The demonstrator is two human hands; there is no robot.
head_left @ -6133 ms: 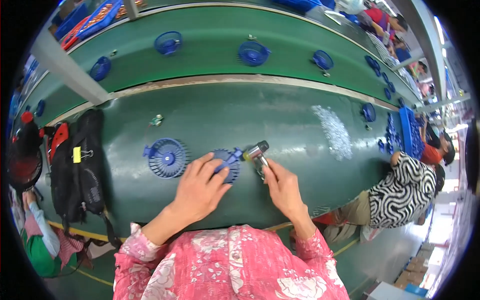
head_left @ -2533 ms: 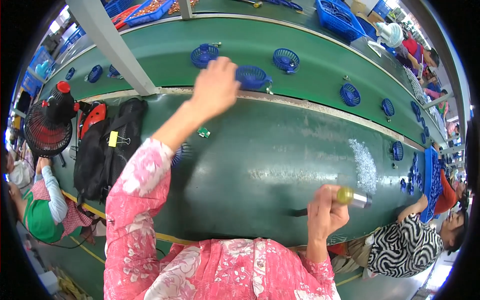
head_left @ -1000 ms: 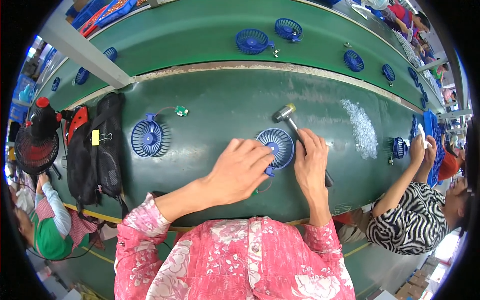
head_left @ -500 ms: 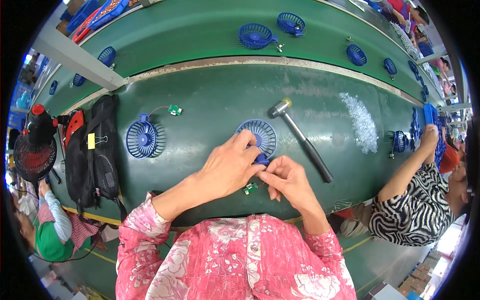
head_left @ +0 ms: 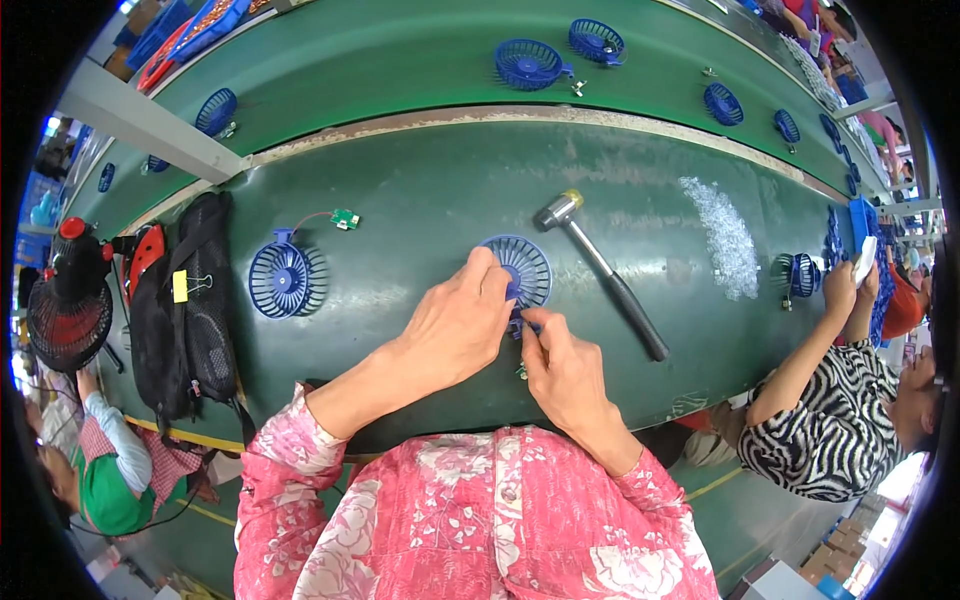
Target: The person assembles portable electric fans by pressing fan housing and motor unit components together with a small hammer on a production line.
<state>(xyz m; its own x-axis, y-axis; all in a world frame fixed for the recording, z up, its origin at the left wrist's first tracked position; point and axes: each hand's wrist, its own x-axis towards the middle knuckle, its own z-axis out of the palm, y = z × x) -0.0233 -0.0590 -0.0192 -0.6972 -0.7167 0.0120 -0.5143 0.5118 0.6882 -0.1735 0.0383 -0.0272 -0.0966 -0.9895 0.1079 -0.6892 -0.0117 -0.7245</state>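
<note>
A round blue plastic fan grille lies on the green workbench in front of me. My left hand is closed on its left side and lower neck, covering part of it. At that neck, the fingertips of my right hand are pinched together; whatever sits between them is too small to make out. A small green circuit board shows only in part beside the right fingers. To the right lies a hammer with a black grip and a yellowish face. Farther left rests another blue grille, wired to a green board.
A pile of small clear pieces lies right of the hammer. At left are a black bag and a small black-and-red fan. Beyond the bench edge, a green belt carries several blue grilles. A co-worker sits at right.
My right hand has moved up to the grille's neck, and the green board is now mostly hidden. Grilles on the belt have shifted right. The co-worker at right now holds a white piece.
</note>
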